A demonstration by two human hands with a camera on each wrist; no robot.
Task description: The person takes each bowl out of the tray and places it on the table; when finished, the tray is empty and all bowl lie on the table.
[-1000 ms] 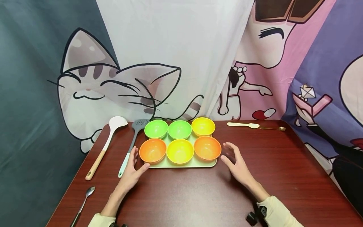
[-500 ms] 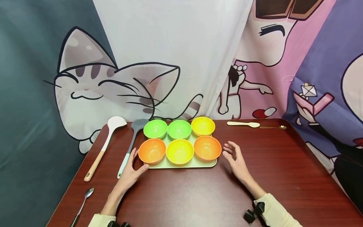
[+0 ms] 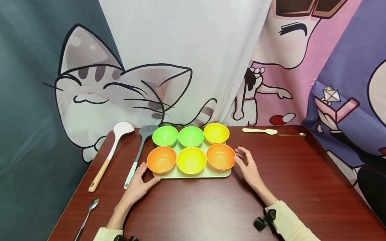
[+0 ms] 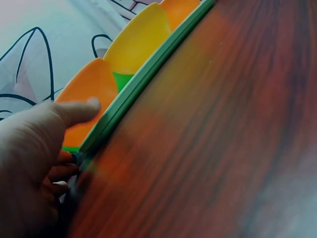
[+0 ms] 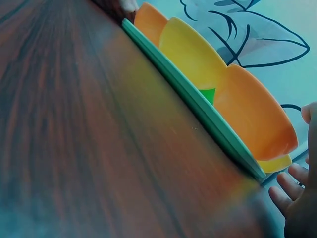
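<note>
A pale green tray (image 3: 208,173) lies on the table with several bowls in two rows. In front sit an orange bowl (image 3: 162,160), a yellow bowl (image 3: 191,161) and another orange bowl (image 3: 220,156). Behind them stand two green bowls (image 3: 165,136) and a deeper yellow bowl (image 3: 216,133). My left hand (image 3: 138,185) is at the tray's front left corner, thumb near the front edge and fingers along the left side. My right hand (image 3: 249,168) is beside the right orange bowl, fingers loosely spread. In the right wrist view, its fingers (image 5: 290,186) stand close to the tray corner.
Left of the tray lie a white ladle (image 3: 106,163) with a wooden handle and a grey slotted turner (image 3: 140,150). A metal spoon (image 3: 89,214) lies nearer the front left. At the back right are a cream spoon (image 3: 259,131) and a thin gold spoon (image 3: 292,135). A printed curtain (image 3: 187,43) hangs behind.
My right hand has come slightly left, closer to the tray's right side. The left hand has shifted down a little at the corner. The bowls and tray have stayed in place.
</note>
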